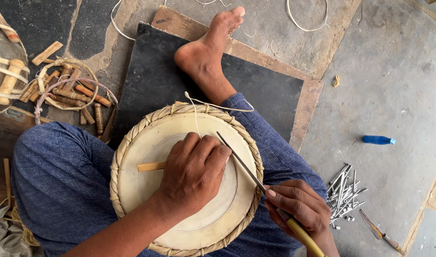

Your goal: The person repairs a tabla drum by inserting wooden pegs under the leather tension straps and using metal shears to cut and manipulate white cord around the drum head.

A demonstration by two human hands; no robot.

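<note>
**Two hands at a drum head, one pressing, one holding a thin tool**

A round drum with a pale skin head and a braided rim rests in the lap of a seated person in blue trousers. The left hand lies palm down on the middle of the skin, fingers curled together and pressing a flat wooden strip, whose end sticks out to the hand's left. The right hand sits just past the drum's lower right rim, pinching a slim metal tool with a yellow handle; its blade slants up across the skin to the left hand's fingertips. One thin white cord trails off the top rim.

One bare foot stretches out over a dark mat lying on a wooden board. To the left, a looped bundle of short wooden pegs, too many to count, lies on the stone floor, with part of another drum at the edge. On the right lie one blue cylinder, a heap of metal pins and one more hand tool. The floor at upper right is open; the lap side is crowded.
</note>
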